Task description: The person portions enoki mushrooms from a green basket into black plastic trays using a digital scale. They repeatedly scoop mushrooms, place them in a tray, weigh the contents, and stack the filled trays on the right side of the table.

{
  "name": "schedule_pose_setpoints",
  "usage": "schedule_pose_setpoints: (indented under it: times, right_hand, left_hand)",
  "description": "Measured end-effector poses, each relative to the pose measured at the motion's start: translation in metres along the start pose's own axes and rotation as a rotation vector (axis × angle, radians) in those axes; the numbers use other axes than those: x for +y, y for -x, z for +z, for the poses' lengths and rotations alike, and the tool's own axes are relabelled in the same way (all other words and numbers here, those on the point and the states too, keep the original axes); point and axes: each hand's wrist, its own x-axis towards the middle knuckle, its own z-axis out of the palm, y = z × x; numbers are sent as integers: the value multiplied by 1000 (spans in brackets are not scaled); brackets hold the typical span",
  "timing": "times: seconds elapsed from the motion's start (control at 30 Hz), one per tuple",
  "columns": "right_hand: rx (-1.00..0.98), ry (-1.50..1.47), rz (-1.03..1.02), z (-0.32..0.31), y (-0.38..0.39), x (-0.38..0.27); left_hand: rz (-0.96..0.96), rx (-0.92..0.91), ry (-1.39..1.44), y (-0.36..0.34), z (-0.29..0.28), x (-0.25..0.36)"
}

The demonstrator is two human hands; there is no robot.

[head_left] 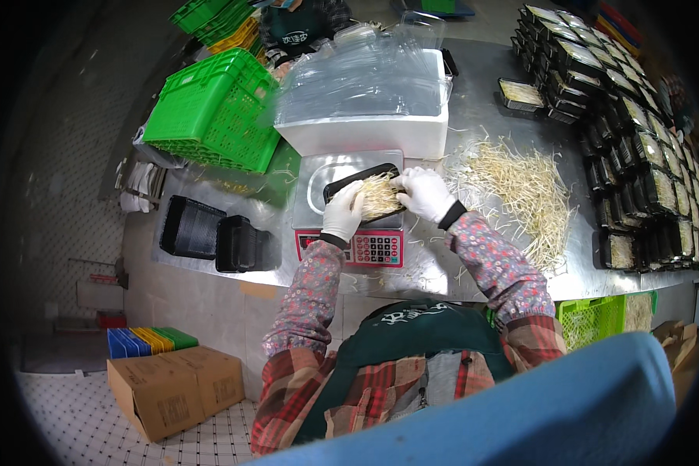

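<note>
A black plastic tray [335, 189] filled with pale bean sprouts [378, 196] sits tilted on the metal pan of a red-framed digital scale [374, 250]. My left hand [343, 210], in a white glove, grips the tray's near left side, with its fingers against the sprouts. At the tray's right end, my gloved right hand [427, 193] is closed, fingertips pinched at the edge of the sprouts. A large loose heap of bean sprouts [520, 194] lies on the metal table to the right of that hand.
Behind the scale stands a white foam box [365, 138] piled with clear plastic lids [357, 78]. Green crates [202, 105] are at the left, near stacked black trays [192, 227]. Packed trays [637, 147] rise along the right. A co-worker [303, 27] stands across the table.
</note>
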Motion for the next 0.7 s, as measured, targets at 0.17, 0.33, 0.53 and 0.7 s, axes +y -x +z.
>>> schedule_pose_setpoints:
  times: [0.17,0.33,0.53,0.7]
  right_hand:
    - [-128,186,-37,23,-25,-15]
    - [-100,100,-17,27,-25,-6]
    - [-367,-556,144,-69,28,23]
    - [-790,332,52,-87,105,60]
  left_hand:
    - [-11,34,-23,2,1,3]
    - [4,46,-30,1,3,2]
    - [-7,-11,-37,4,-3,2]
    - [27,-32,-3,-2,-11,-2]
